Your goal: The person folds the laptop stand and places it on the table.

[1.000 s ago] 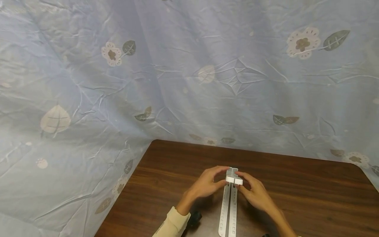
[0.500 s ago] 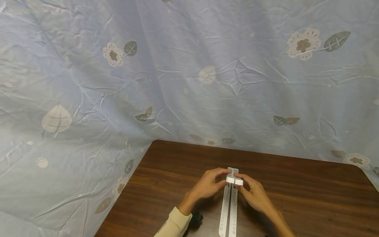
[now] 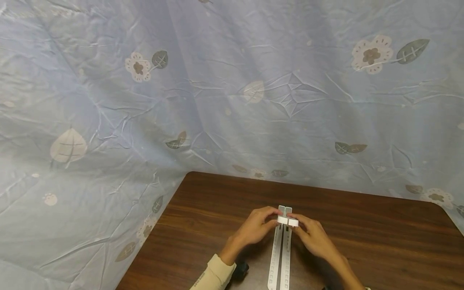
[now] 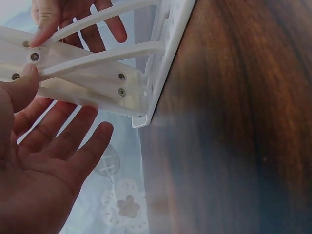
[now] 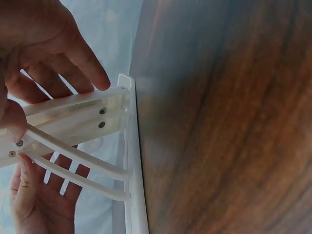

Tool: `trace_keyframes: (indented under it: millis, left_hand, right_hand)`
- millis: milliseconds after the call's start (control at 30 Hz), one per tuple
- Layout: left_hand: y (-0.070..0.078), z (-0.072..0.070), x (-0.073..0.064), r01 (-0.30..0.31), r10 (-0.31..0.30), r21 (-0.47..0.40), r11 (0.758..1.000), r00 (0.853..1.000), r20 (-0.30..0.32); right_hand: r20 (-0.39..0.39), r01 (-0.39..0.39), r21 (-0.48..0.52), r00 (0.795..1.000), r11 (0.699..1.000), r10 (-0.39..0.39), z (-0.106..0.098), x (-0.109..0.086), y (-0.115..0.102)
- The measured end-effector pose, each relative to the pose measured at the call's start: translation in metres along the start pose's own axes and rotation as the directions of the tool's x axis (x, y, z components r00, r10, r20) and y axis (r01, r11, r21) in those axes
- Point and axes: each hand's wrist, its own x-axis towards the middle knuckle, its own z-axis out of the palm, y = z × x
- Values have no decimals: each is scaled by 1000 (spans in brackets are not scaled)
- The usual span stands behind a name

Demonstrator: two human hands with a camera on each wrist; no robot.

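Observation:
A white folding laptop stand is on the table, its two long slotted rails lying side by side and pointing toward me. Its upper arms are raised above the rails, with grey pads on top. From the left, my left hand grips the raised part between thumb and fingers. My right hand holds the same part from the right. In the left wrist view, curved struts run from the upper arms down to the base, and small screws dot the arms' underside. The left thumb presses beside a strut.
The dark wood-grain table has rounded far corners. Pale blue cloth with flowers and leaves hangs behind it and along the left side. A small black object shows beside my left wrist.
Both hands keep their hold on the stand's raised part, which has shifted only very slightly in the head view. Rails stay where they were.

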Motion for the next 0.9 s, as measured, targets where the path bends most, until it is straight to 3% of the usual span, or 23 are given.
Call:
trace_keyframes:
  millis: [233,633,900]
  left_hand:
    - [1,-3,9,-29,30,24,999,999,-14]
    - [0,-8,21,9,-9,12,1000,1000,-14]
    - [-3,-3,29,-29,38,115,993,997,-73]
  right_hand:
    - [39,-4,-18,999,1000,5,-8,9,-2]
    - [52,33,-75,998,997,-29,-19,22,2]
    - [13,72,-125,997,989,-71,-20,30,3]
